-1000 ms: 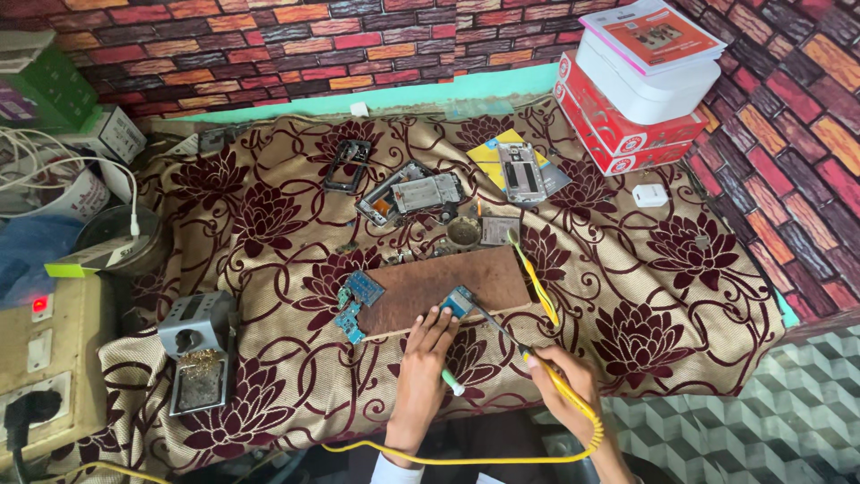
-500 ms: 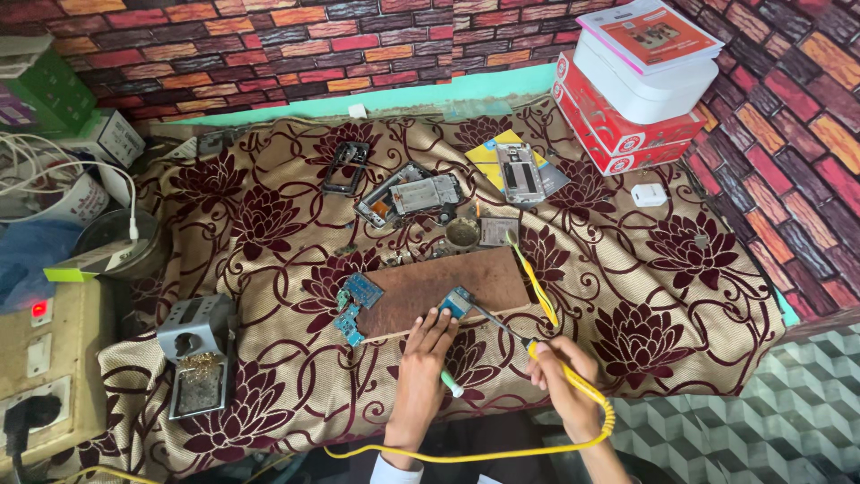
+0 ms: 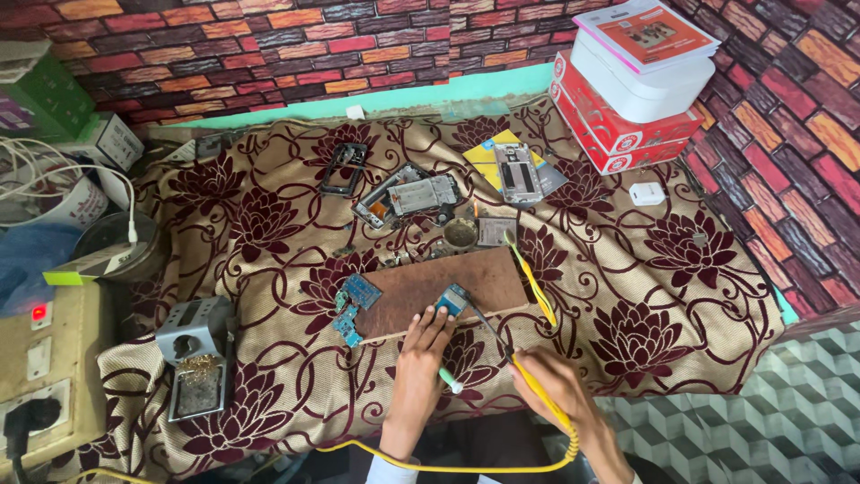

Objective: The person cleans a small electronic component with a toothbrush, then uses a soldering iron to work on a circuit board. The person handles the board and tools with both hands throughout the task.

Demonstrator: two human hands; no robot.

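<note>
My left hand rests on the front edge of a brown wooden board, its fingertips pressing a small blue circuit board; a green-white stick lies by the thumb. My right hand grips a yellow-handled soldering iron, whose dark tip reaches toward that small board. The iron's yellow cable loops below both wrists. More blue circuit boards lie at the wooden board's left end.
A floral cloth covers the table. Phone frames and parts lie behind the board, with a brass tin. Grey iron stand at left, power unit further left, stacked boxes back right, yellow tweezers.
My right hand with the soldering iron has shifted slightly, keeping the tip near the small blue board. My left hand stays on it.
</note>
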